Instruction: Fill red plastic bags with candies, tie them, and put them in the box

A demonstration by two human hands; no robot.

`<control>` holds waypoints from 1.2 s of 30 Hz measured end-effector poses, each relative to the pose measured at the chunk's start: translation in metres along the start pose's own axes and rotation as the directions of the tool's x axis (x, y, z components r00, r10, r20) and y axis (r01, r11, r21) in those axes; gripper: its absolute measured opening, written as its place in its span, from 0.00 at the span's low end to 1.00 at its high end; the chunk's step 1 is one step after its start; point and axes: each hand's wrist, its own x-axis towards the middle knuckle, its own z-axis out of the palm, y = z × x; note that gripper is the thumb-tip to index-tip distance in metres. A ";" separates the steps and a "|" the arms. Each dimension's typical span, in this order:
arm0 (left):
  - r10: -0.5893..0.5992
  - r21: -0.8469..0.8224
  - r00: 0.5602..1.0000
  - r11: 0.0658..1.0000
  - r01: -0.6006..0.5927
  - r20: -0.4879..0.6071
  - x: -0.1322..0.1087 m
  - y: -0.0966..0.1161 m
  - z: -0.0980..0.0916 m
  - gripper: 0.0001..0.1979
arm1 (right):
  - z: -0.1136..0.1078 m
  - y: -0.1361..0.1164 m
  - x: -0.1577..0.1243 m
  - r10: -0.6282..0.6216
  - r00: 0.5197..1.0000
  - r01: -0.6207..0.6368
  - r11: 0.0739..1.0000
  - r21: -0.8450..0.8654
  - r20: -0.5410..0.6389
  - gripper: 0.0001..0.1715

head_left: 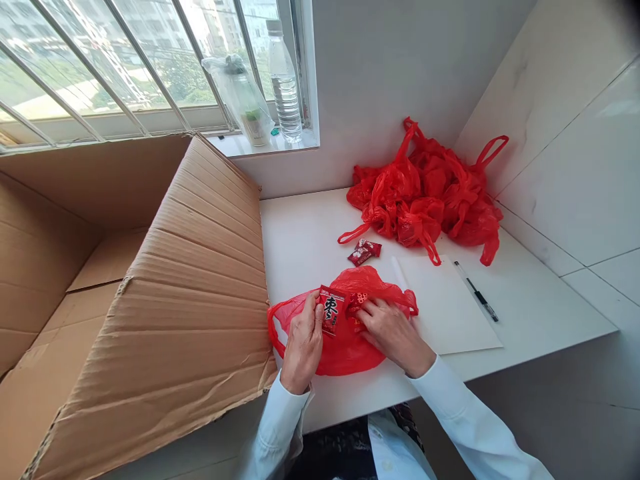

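Observation:
My left hand (pixel 305 343) pinches a small red candy packet (pixel 332 311) with dark characters on a pale patch, held upright over a red plastic bag (pixel 345 357). The bag lies spread on the white table, its handles out to either side. My right hand (pixel 393 333) reaches into the bag's opening, its fingers closed around more red packets (pixel 357 303); the fingertips are partly hidden. Just behind the bag, a couple of dark red wrapped candies (pixel 365 252) lie on the table.
An open cardboard box (pixel 200 287) stands at the left, against the table. Crumpled red plastic bags (pixel 425 187) are heaped at the back. White paper (pixel 450 307) and a black pen (pixel 477 293) lie at the right. A water bottle (pixel 286 93) and a bagged cup (pixel 250 110) stand on the windowsill.

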 end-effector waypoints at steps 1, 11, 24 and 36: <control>0.002 -0.005 1.000 1.000 -0.002 0.002 0.000 -0.001 0.000 0.19 | 0.002 -0.001 0.001 0.002 1.000 -0.002 1.000 0.001 -0.002 0.10; 0.075 0.176 0.985 0.979 -0.103 0.158 -0.015 -0.011 0.014 0.16 | -0.073 0.000 -0.021 -0.153 0.988 0.150 0.909 0.389 -0.025 0.19; 0.156 0.182 0.987 0.970 -0.159 0.031 -0.035 0.001 -0.008 0.27 | -0.024 0.095 0.110 -0.182 0.979 0.195 0.967 0.162 -0.090 0.12; 0.383 0.582 0.917 0.774 -0.251 -0.114 -0.042 0.014 -0.029 0.11 | -0.087 0.086 0.034 0.117 0.892 0.075 0.915 0.397 -0.438 0.19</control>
